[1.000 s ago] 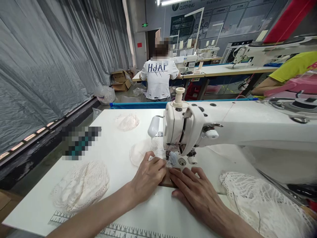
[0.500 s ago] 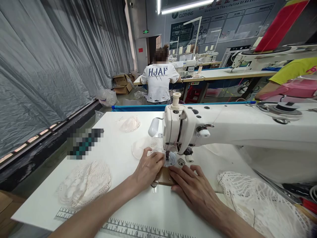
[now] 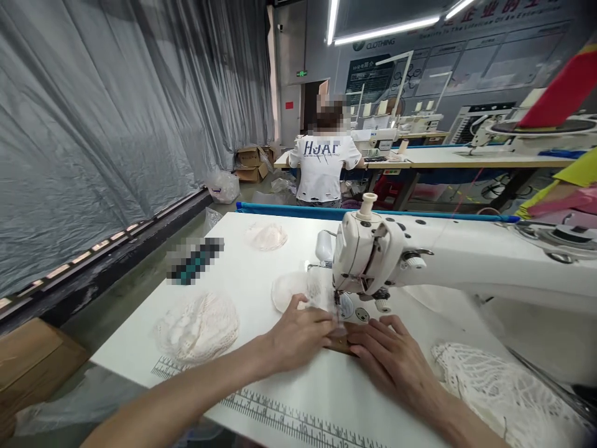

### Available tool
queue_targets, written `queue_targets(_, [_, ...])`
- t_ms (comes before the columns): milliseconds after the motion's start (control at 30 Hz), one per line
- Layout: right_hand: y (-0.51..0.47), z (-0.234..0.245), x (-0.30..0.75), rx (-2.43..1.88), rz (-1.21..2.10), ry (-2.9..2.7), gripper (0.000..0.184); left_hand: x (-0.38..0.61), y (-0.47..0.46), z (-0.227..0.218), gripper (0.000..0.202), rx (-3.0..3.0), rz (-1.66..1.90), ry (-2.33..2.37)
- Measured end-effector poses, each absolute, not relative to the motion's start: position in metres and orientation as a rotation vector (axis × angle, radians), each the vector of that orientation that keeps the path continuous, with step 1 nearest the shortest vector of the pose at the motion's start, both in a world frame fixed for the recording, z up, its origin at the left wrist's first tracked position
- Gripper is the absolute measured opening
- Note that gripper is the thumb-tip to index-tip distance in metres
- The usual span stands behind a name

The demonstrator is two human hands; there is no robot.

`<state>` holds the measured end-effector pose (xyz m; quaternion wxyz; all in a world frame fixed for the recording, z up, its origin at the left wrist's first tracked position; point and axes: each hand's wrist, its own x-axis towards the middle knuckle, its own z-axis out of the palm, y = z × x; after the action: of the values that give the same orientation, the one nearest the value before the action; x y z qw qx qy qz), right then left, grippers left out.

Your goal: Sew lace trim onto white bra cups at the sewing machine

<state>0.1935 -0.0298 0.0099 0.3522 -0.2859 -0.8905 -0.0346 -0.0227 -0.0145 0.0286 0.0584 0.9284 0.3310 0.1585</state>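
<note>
A white sewing machine [image 3: 362,258] stands over the work surface, its needle area just beyond my hands. At the left of the needle lies a white lace piece [image 3: 288,291], partly under the machine head. My left hand [image 3: 301,333] has bent fingers closed together on the near edge of the lace, close to the presser foot; its fingertips are partly hidden. My right hand [image 3: 392,351] lies with fingers stretched over a brown plate [image 3: 341,343] in front of the needle. Nothing can be seen gripped in it.
A crumpled lace piece [image 3: 198,326] lies left, a smaller one [image 3: 267,236] at the back, and a lace heap [image 3: 499,386] right. A printed ruler [image 3: 298,423] runs along the front edge. A person in a white shirt [image 3: 326,168] sits ahead; a yellow sleeve [image 3: 559,180] shows right.
The view has turned left and tilted up a little, so the machine and hands appear farther right and lower. Both hands stay beside the needle, with little visible change in their pose.
</note>
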Motion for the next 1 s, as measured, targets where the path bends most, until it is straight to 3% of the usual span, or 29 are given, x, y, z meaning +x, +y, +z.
queue_targets(100, [-0.031, 0.016, 0.197, -0.61, -0.082, -2.309, 0.027, -0.059, -0.016, 0.044, 0.023, 2.673, 0.555, 1.105])
queue_targets(233, [-0.037, 0.033, 0.193, -0.468, -0.097, -2.379, 0.027, -0.102, -0.005, 0.049, 0.038, 2.681, 0.339, 1.164])
queue_targets(367, [-0.042, 0.05, 0.175, -0.412, -0.121, -2.528, 0.028, -0.101, -0.023, 0.04, 0.007, 2.719, 0.336, 1.19])
queue_targets(433, [-0.044, 0.051, 0.163, -0.447, -0.125, -2.594, 0.031, -0.091, -0.042, 0.037, 0.016, 2.712, 0.412, 1.177])
queue_targets(533, [-0.047, 0.042, 0.148, -0.523, -0.016, -2.693, 0.05, -0.079, -0.069, 0.038, 0.019, 2.662, 0.511, 1.145])
queue_targets(667, [-0.049, 0.027, 0.144, -0.619, 0.325, -2.689, 0.023, -0.077, -0.084, 0.037, 0.017, 2.505, 0.561, 1.149])
queue_targets(800, [-0.051, 0.033, 0.158, -0.555, 0.565, -2.599, 0.028, -0.075, -0.094, 0.029, 0.009, 2.637, 0.514, 1.053])
queue_targets(867, [-0.059, 0.042, 0.166, -0.446, 0.483, -2.509, 0.03, -0.068, -0.101, 0.025, 0.019, 2.741, 0.56, 1.002])
queue_targets(1000, [-0.075, 0.044, 0.167, -0.327, -0.107, -2.325, 0.029, -0.047, -0.103, 0.025, 0.017, 2.85, 0.845, 0.94])
